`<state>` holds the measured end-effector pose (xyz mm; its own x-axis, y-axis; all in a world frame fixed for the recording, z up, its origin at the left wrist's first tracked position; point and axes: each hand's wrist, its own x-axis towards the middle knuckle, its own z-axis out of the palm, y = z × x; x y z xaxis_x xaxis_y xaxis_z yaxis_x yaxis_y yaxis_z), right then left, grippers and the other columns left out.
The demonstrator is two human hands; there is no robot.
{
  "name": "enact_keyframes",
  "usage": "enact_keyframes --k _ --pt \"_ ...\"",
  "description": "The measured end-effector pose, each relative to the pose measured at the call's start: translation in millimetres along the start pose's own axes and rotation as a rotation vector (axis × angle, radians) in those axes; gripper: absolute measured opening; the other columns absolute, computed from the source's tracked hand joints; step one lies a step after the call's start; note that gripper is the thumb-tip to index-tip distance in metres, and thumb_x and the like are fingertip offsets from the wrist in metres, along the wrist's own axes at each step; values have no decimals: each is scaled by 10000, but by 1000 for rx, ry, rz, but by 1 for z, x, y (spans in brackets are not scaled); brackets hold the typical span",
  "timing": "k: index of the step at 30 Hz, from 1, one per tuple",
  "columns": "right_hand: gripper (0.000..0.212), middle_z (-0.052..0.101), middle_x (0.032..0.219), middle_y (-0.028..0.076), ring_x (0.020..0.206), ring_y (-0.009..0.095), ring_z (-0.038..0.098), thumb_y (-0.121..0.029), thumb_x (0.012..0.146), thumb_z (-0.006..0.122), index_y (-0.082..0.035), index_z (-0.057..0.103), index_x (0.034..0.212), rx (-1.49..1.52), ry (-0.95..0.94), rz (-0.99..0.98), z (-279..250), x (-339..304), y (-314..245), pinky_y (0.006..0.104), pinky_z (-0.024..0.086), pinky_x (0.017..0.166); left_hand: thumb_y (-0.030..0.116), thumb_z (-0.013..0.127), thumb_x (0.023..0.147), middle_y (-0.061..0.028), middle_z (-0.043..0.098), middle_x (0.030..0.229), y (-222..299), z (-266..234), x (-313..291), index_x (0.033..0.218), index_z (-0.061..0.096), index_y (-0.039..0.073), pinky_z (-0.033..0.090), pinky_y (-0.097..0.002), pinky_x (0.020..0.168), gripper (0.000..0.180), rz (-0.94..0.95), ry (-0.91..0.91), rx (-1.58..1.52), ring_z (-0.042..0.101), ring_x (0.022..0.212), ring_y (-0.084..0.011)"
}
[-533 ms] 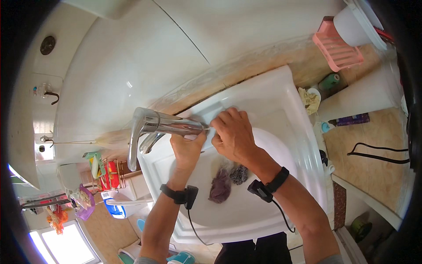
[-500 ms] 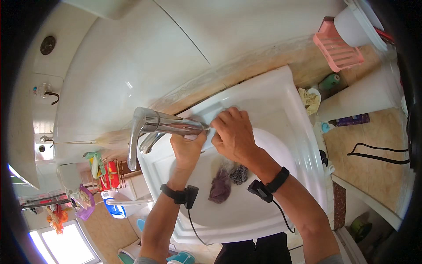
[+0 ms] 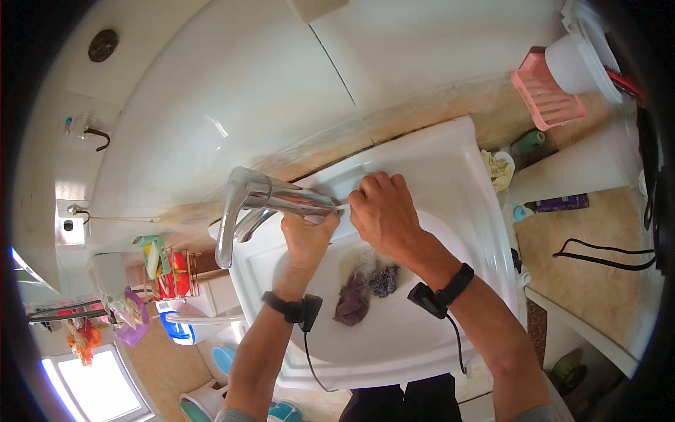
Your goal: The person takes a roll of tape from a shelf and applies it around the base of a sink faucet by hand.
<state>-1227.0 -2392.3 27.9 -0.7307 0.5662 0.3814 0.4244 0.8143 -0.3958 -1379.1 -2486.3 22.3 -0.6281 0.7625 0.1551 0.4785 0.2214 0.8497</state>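
A chrome faucet [image 3: 278, 195] rises from the back rim of a white washbasin [image 3: 450, 169]. At the faucet's base, on its near side, my left hand [image 3: 307, 239] is closed in a pinch. My right hand [image 3: 387, 212] is curled just right of the base, its fingertips pressed together. Between the hands a thin white strip [image 3: 343, 207] shows; both seem to pinch it, though the fingers hide most of it. Below them in the bowl lie a wet purple cloth [image 3: 351, 300] and a dark grey mesh scouring ball [image 3: 384, 280], with some foam beside them.
A pink soap dish [image 3: 545, 95] and a white tub [image 3: 571, 63] stand at the far right. Nearer are a crumpled yellowish cloth [image 3: 498, 171] and a green bottle [image 3: 529, 143]. A wire rack with red items [image 3: 181, 274] hangs at left. Each wrist wears a black strapped device with a cable.
The whole view has shifted a little, moving the scene slightly rightward in the picture. Both hands keep nearly the same place at the faucet's base, and the white strip stays between them.
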Motion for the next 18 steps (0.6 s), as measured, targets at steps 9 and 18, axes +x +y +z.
enact_keyframes --k 9,18 --pt "89 600 827 74 922 250 546 -141 792 626 -73 684 787 -64 -11 -26 1 2 0 401 396 772 1 761 741 -55 693 861 3 3 -2 981 657 -5 540 -296 731 262 -16 3 -53 651 789 -128" --pt "108 600 844 84 930 263 559 -154 799 627 -65 683 778 -104 -31 41 6 6 -4 418 426 732 17 742 745 -46 689 836 7 1 -1 957 647 -6 536 -291 706 233 -23 -78 -43 646 774 -124"
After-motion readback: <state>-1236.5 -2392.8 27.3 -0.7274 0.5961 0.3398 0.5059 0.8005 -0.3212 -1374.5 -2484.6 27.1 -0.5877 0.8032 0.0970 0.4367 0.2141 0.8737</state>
